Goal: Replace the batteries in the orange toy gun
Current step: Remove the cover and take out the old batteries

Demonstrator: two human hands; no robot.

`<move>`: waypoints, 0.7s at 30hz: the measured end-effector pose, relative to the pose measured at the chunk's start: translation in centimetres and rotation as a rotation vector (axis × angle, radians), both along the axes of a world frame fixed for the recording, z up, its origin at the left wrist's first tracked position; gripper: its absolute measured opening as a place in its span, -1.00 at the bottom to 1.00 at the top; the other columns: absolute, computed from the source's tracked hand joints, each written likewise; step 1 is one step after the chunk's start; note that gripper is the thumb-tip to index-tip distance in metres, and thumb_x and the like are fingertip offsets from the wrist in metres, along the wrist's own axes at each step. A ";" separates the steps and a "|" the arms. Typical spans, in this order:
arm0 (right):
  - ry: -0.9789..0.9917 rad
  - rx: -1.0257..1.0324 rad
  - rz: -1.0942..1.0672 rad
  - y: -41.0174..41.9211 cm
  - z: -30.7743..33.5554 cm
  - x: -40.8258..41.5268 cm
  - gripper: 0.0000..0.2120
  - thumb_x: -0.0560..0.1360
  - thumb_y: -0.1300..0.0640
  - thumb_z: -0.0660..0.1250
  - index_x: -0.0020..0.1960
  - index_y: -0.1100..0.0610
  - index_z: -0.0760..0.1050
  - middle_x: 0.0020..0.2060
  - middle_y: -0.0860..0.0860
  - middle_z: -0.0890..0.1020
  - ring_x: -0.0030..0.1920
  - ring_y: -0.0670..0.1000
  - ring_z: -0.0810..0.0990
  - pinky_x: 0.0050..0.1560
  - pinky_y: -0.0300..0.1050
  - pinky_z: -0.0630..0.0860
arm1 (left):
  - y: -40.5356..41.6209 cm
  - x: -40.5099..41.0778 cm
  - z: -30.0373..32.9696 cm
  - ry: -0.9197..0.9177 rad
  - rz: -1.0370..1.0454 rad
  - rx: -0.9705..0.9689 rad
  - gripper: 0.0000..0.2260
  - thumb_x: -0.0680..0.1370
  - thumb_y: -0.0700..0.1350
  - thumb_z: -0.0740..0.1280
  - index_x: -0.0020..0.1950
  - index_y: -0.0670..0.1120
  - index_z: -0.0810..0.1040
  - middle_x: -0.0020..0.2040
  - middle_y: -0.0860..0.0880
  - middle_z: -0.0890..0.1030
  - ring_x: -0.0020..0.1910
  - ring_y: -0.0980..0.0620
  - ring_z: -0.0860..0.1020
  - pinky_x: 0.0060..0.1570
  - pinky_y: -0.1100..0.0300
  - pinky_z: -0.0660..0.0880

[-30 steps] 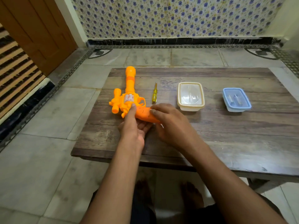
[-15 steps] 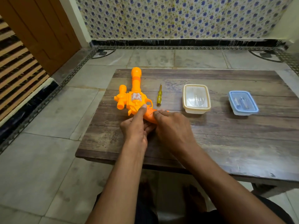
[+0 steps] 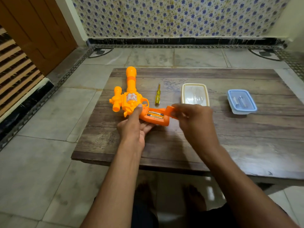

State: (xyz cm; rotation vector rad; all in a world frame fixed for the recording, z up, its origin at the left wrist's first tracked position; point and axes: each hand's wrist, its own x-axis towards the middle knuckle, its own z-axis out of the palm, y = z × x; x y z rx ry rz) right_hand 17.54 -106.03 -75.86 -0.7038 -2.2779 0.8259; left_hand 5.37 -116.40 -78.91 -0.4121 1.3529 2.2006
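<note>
The orange toy gun lies on the wooden table, barrel pointing away from me. My left hand grips its handle, thumb pressed on the body near the trigger guard. The handle's battery compartment is uncovered, and two batteries lie side by side in it. My right hand pinches the orange battery cover, held just off the right end of the handle.
A yellow screwdriver lies right of the gun. Further right stand a cream-lidded box and a blue-lidded box with batteries inside. The table's near edge is close to my knees; tiled floor surrounds it.
My right hand has drawn the battery cover off the handle to the right, exposing the batteries. My left hand keeps its hold on the gun.
</note>
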 end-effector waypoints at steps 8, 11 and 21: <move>-0.549 0.149 0.037 5.6 -1.0 3.4 -0.84 0.46 0.18 0.44 -0.01 0.02 0.74 -0.17 0.17 0.72 -0.11 0.21 0.67 -0.05 0.08 0.63 | 0.1 -0.3 -0.4 -0.019 -0.013 -0.016 -0.84 0.55 -0.16 0.47 0.06 -0.13 0.54 0.03 -0.23 0.69 -0.32 -0.03 0.73 -0.42 -0.01 0.65; -0.654 0.220 0.115 6.2 -0.8 4.1 -0.85 0.49 0.19 0.40 -0.02 0.04 0.72 -0.14 0.14 0.68 -0.08 0.19 0.64 -0.03 0.08 0.61 | 0.1 -0.5 -0.6 -0.018 -0.021 -0.026 -0.83 0.55 -0.15 0.47 0.08 -0.12 0.54 0.07 -0.23 0.68 -0.32 -0.03 0.73 -0.46 0.02 0.63; -0.784 0.026 0.189 7.0 -1.1 5.6 -0.74 0.54 0.26 0.40 0.21 0.14 0.67 0.13 0.15 0.68 0.01 0.08 0.68 0.14 -0.05 0.60 | 0.1 -0.5 -0.4 -0.026 -0.046 -0.014 -0.83 0.58 -0.14 0.43 0.12 -0.12 0.52 0.05 -0.21 0.67 -0.13 -0.09 0.70 -0.47 0.06 0.61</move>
